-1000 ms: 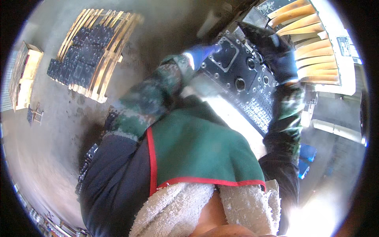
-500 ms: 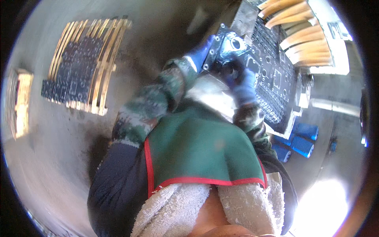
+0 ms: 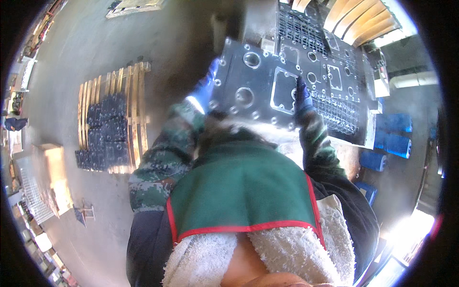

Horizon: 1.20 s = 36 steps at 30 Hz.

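Observation:
A flat black metal plate [image 3: 260,79], with round holes, a rectangular outline and small bosses along its edges, is held up in front of me between both hands. My left hand [image 3: 206,85], in a blue glove, grips its left edge. At the plate's right edge, my right hand [image 3: 304,99] closes on it, also gloved; its fingers are partly hidden and dark. Just beyond and to the right lie several similar black plates [image 3: 337,71] on a bench, beside dark grid-like parts [image 3: 334,112].
A wooden pallet [image 3: 136,107] with stacked black plates [image 3: 109,124] stands on the floor at left. Blue containers [image 3: 396,143] sit at right. Curved tan strips [image 3: 358,19] hang at the far right. A wooden box [image 3: 55,174] stands at far left.
The plate has turned from a tilted, edge-on pose to show its broad face. My left hand has moved left and nearer, and the right hand now sits at the right edge. My view has shifted.

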Tool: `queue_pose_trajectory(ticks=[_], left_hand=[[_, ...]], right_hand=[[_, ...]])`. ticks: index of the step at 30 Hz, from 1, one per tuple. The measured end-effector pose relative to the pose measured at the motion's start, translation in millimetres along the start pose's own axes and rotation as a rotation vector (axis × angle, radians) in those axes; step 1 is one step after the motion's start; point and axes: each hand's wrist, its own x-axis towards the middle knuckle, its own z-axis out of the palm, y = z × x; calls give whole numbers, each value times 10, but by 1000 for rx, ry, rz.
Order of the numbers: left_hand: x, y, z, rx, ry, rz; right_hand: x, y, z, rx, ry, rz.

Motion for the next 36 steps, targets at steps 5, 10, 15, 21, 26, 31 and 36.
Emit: queue_pose_trajectory(ticks=[5,10,15,21,26,31,36], left_hand=[[-176,274,152,-117,-32,39],[-104,534,227,-283,-60,-111],[96,273,73,-224,75,-78],[120,-14,-41,-165,146,-2],[-109,140,107,240,41,319],[-83,422,267,-4,101,93],[130,516,268,-348,21,-139]], right_hand=[[45,-159,-76,216,-294,-54],[254,-71,-234,605,-568,266],[571,252,-168,105,-296,-311],[655,299,-229,116,-297,-156],[462,79,-115,213,-327,-231],[398,-99,-59,126,-412,-326],[500,41,-180,-32,-374,-337]])
